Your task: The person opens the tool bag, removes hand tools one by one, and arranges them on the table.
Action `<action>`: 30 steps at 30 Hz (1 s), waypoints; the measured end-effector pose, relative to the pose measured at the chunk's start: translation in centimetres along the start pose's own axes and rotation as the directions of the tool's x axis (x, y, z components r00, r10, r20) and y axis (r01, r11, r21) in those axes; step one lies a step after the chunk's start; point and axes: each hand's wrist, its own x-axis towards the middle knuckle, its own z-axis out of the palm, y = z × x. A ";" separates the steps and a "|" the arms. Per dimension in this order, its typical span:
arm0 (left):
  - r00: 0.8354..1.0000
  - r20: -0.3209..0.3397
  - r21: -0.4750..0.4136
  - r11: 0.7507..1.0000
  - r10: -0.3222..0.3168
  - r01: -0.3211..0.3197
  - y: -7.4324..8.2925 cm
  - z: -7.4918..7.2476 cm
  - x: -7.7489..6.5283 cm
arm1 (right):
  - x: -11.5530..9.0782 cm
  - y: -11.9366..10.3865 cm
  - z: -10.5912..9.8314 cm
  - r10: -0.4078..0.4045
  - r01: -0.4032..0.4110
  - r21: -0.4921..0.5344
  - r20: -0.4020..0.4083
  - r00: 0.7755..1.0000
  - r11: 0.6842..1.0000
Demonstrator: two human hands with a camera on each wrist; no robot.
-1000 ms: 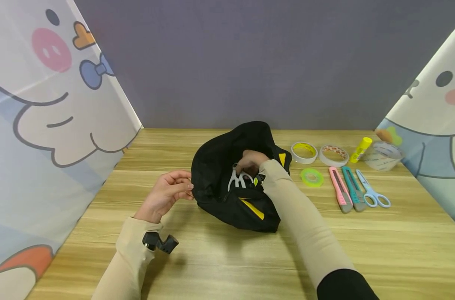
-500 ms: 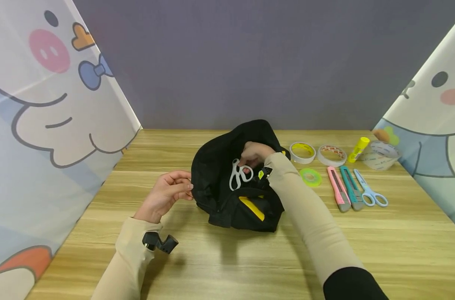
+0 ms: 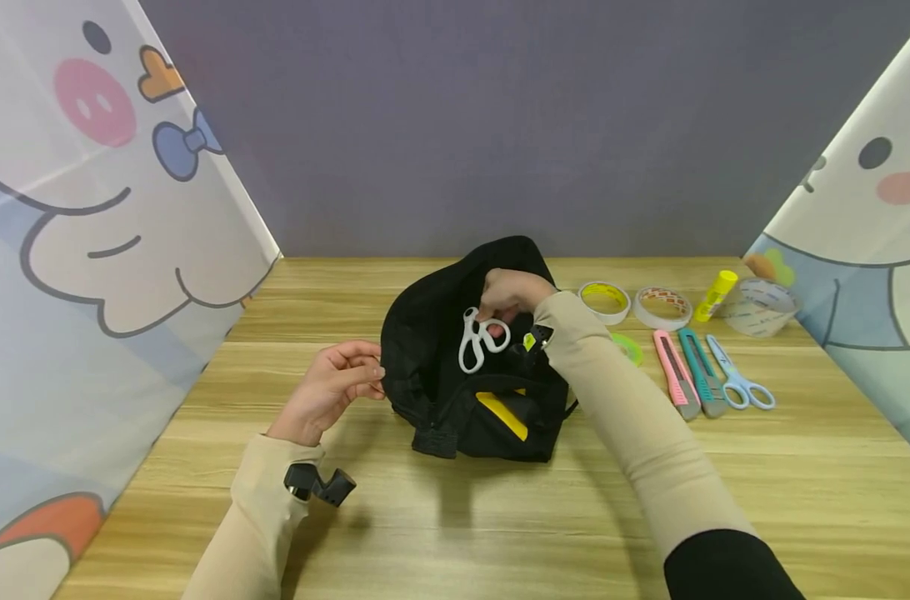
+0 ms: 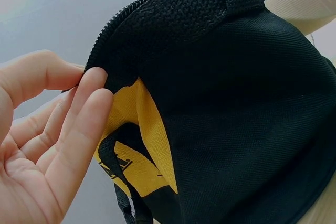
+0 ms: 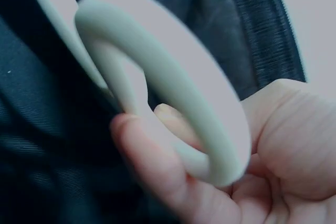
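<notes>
A black zip bag [image 3: 417,325] with yellow panels gapes open on the table. My left hand [image 3: 335,383] pinches the bag's left rim; in the left wrist view, the thumb and fingers sit at the zip edge [image 4: 100,45] above a yellow panel [image 4: 157,129]. Inside the bag's mouth, my right hand [image 3: 511,293] grips white scissors [image 3: 465,352] near the base of the handles. In the right wrist view, one handle loop [image 5: 210,93] fills the middle, with the thumb and fingers around its lower part. The scissors' blades are hidden.
Right of the bag lie two tape rolls [image 3: 626,315] [image 3: 661,323], a green tape roll [image 3: 633,348] partly behind the sleeve, and a yellow glue stick [image 3: 716,296]. Clear tape [image 3: 761,312], pink and teal box cutters [image 3: 676,375] [image 3: 701,371] and light blue scissors [image 3: 736,379] lie farther right.
My right hand has risen slightly up and to the right inside the bag, turning the white scissors so their handle loops show more fully. The left hand stays at the rim.
</notes>
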 end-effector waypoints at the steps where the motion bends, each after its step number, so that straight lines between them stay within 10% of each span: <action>1: 1.000 -0.003 0.000 1.000 -0.002 0.002 0.0 0.0 0.0 | -0.2 -0.1 -0.1 -0.009 0.009 -0.003 0.003 1.000 1.000; 30: 1.000 -0.009 0.009 1.000 -0.019 0.019 0.1 0.0 0.0 | -6.4 1.4 -3.0 -0.130 0.130 -0.003 0.049 0.990 0.991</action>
